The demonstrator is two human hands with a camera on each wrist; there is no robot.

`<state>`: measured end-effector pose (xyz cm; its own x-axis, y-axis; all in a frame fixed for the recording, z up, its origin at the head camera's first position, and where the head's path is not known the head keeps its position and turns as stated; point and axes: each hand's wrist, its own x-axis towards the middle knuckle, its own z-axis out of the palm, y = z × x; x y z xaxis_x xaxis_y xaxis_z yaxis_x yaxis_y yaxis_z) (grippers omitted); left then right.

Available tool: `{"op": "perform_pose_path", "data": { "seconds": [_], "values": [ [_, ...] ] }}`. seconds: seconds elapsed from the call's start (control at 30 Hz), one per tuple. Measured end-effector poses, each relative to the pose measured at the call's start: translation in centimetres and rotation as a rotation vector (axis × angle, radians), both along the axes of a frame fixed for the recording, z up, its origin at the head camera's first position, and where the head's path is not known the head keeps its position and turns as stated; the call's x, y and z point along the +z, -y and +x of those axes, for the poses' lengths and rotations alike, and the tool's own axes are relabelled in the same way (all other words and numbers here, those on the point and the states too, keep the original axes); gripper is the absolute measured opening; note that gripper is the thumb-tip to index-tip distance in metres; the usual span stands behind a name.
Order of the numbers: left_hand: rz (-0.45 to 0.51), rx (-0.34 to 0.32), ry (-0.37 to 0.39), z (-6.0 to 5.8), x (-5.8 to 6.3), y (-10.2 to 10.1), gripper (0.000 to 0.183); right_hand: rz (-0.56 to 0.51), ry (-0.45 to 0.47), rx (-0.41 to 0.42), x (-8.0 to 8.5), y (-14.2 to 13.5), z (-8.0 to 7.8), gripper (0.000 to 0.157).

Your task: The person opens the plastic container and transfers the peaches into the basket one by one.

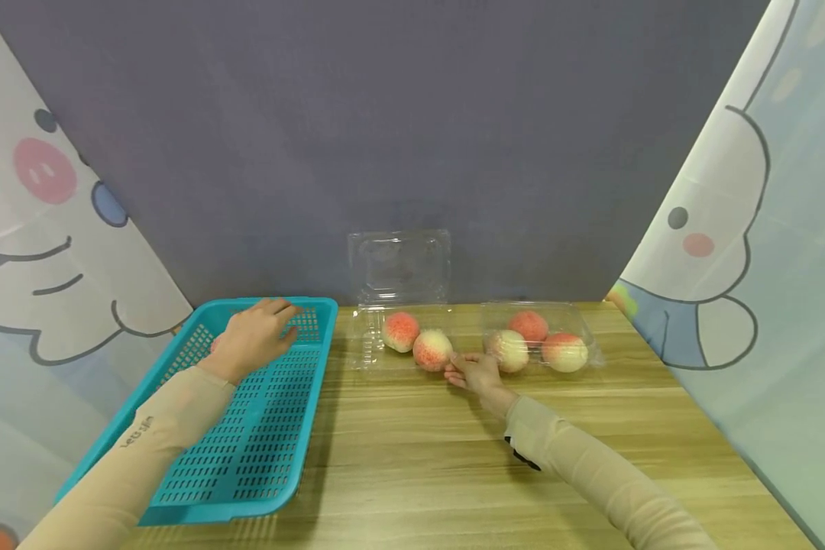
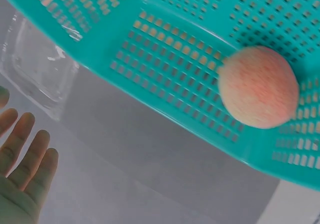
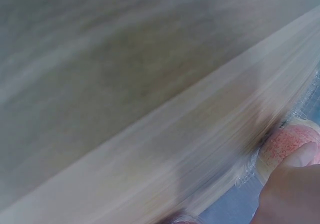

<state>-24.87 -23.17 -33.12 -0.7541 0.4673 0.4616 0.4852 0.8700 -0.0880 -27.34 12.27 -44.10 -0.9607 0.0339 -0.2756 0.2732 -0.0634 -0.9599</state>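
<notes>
My left hand (image 1: 257, 336) is held over the turquoise basket (image 1: 319, 412), its fingers extended and nothing in its grasp. Inside that basket lies a peach (image 2: 259, 87); the left hand mostly hides it in the head view. An open clear clamshell box (image 1: 367, 344) holds a redder peach (image 1: 401, 332) and a paler peach (image 1: 432, 351). My right hand (image 1: 477, 374) reaches the paler one's right side, touching it with relaxed fingers. In the right wrist view, the thumb (image 3: 300, 156) overlaps a peach (image 3: 285, 141).
Just right of my right hand, a second clear box (image 1: 591, 336) contains three peaches (image 1: 565, 352), with clear plastic over them. The open box's lid (image 1: 400, 263) stands up against the grey backdrop (image 1: 412, 153). Everything rests on a wood-grain table (image 1: 412, 466).
</notes>
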Motion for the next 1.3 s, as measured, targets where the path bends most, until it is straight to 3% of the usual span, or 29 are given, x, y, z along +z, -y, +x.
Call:
{"op": "perform_pose_path", "data": {
  "seconds": [0.23, 0.4, 0.6, 0.73, 0.9, 1.03, 1.3],
  "values": [
    [0.011, -0.053, -0.019, 0.5, -0.1, -2.5, 0.028, -0.009, 0.000, -0.006, 0.0, 0.1, 0.1, 0.028],
    [0.032, -0.061, -0.049, 0.7, 0.6, -5.0, 0.027, -0.004, -0.004, -0.002, 0.0, 0.0, 0.1, 0.028],
    [-0.012, -0.129, -0.023, 0.3, 1.6, -8.4, 0.027, -0.003, -0.014, 0.009, -0.1, -0.1, 0.1, 0.031],
    [-0.103, -0.172, 0.014, -0.5, 1.5, -10.2, 0.026, -0.002, -0.006, 0.007, 0.0, -0.1, 0.1, 0.031],
    [-0.257, -0.213, 0.040, -2.1, 0.2, -11.8, 0.024, 0.005, -0.003, 0.003, 0.1, -0.1, 0.1, 0.030],
    [-0.323, -0.224, 0.059, -3.3, -0.6, -12.7, 0.025, 0.009, -0.005, 0.002, 0.1, 0.0, 0.2, 0.030],
    [-0.488, -0.158, 0.198, -5.4, -1.1, -14.2, 0.035, 0.005, -0.006, -0.014, 0.1, 0.1, 0.2, 0.029]
  ]
}}
